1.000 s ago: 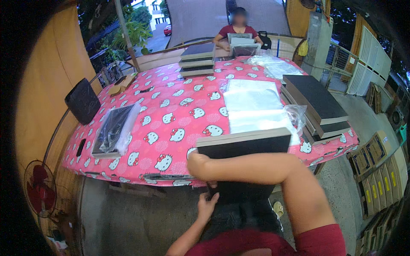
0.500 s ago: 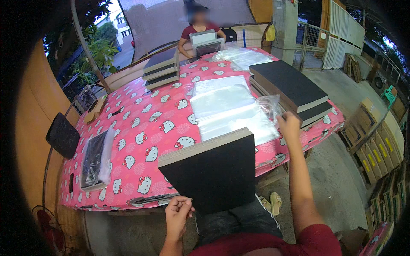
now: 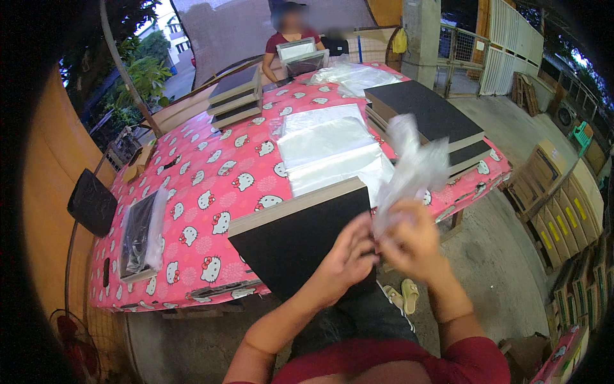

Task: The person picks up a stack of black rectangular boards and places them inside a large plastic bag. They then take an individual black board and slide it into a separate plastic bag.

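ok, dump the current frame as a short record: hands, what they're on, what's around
right hand: gripping clear bag, motion-blurred
left hand: beside the bag's lower end, in front of black panel; grip unclear
panel: tilted, between torso and table
table cover: pink, patterned
table middle: clear sleeves, flat
table right: stack of black panels
table far left: smaller stack
table near left: wrapped panel
across table: co-worker
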Tool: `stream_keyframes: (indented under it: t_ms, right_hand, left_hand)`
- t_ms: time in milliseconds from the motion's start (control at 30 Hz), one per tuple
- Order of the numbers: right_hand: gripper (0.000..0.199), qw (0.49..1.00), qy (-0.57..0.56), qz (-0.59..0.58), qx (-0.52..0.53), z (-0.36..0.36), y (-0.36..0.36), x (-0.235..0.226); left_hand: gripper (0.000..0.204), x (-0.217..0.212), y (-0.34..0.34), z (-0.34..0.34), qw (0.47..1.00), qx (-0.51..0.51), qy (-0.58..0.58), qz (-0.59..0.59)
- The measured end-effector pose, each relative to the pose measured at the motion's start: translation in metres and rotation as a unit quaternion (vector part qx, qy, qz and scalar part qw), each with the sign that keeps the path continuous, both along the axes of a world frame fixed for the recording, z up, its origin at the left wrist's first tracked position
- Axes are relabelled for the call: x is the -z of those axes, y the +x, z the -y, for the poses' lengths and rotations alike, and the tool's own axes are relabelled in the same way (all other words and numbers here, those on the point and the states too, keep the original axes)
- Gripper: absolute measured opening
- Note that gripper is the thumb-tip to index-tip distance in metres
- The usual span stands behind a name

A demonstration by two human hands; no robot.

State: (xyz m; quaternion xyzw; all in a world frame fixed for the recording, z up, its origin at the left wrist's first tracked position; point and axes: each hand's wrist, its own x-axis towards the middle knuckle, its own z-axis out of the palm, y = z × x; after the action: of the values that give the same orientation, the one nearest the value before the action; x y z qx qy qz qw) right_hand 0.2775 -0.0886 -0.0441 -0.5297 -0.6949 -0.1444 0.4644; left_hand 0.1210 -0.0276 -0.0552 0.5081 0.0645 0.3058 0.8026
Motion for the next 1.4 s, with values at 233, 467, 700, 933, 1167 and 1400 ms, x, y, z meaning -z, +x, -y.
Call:
stream_keyframes:
  t_ms: [233,467,700,933,1167,1400]
  right_hand:
    - [0.034,0.980,-0.157,0.024,-0.121,0.058,-0.021,-0.023]
    - [0.045,0.992,0.079,-0.075,0.057,0.040,-0.041,-0.052]
    - [0.015,0.836,0.027,-0.529,-0.142,0.016,0.007,-0.026]
    - [0.014,0.836,0.035,-0.512,-0.191,0.007,0.026,-0.029]
    - [0.014,0.856,0.008,-0.500,-0.131,0.011,0.039,-0.032]
    - [0.015,0.879,0.037,-0.469,-0.082,0.005,0.049,-0.011]
  left_hand:
    - [0.027,-0.008,0.016,-0.018,0.990,-0.096,-0.085,0.051]
    - [0.024,-0.017,0.000,-0.004,0.954,-0.235,0.181,-0.036]
    - [0.031,-0.023,-0.019,-0.014,0.990,-0.107,0.009,0.087]
    - [0.028,-0.011,-0.039,-0.030,0.989,-0.126,-0.076,0.027]
    - [0.033,-0.023,-0.067,-0.035,0.858,-0.324,0.389,-0.090]
    - [0.036,-0.010,-0.077,-0.030,0.892,-0.391,0.227,0.002]
